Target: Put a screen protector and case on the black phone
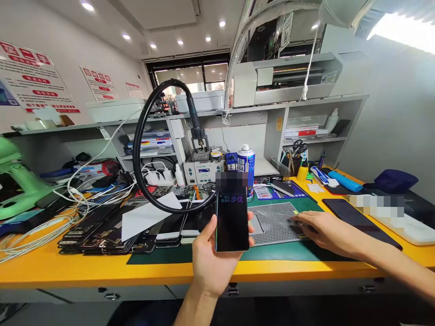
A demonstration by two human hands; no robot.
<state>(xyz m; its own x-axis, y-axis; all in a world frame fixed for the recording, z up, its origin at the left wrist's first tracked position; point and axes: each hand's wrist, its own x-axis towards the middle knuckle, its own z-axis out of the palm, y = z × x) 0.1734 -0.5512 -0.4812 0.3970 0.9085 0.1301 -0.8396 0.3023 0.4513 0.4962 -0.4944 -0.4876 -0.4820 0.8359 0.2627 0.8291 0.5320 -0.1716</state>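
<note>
My left hand [217, 267] is wrapped round a smartphone [232, 228], held upright with its screen toward me. The screen is mostly black, with purple and bluish characters in its upper part. Over the right side of a perforated metal plate [275, 222] is my right hand [317, 228], palm down, its fingers drawn together at the plate's edge. A small yellow-green bit shows by its fingertips; whatever the fingers hold is hidden. The plate lies on a green mat [163, 257], just right of the phone.
A thick black hose [137, 149] loops above stacked phone parts [105, 231] on the left. Behind the phone stand a blue spray can [249, 158] and a soldering station [204, 172]. A dark tablet-like panel [356, 219] lies right. White cables [50, 233] tangle at the left edge.
</note>
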